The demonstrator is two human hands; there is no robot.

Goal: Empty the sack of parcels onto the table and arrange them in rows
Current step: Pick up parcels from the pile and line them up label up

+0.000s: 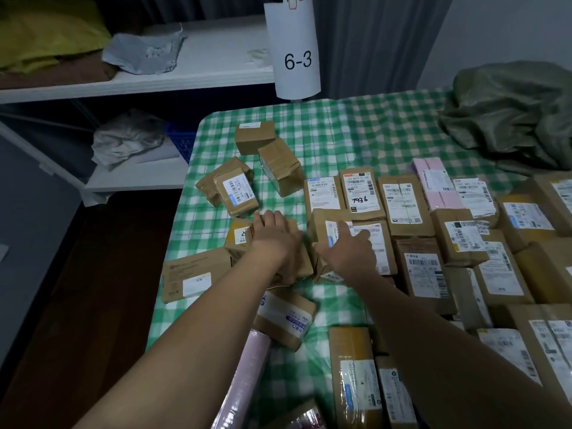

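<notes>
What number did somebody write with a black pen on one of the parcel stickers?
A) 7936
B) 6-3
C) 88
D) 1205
A: the label on the brown parcel in the back row has "7936" handwritten in black, while 6-3 is printed on the white sign hanging above the table.

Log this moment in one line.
left hand grips brown cardboard parcel | right hand touches white-labelled brown cardboard parcel | olive sack crumpled
</notes>
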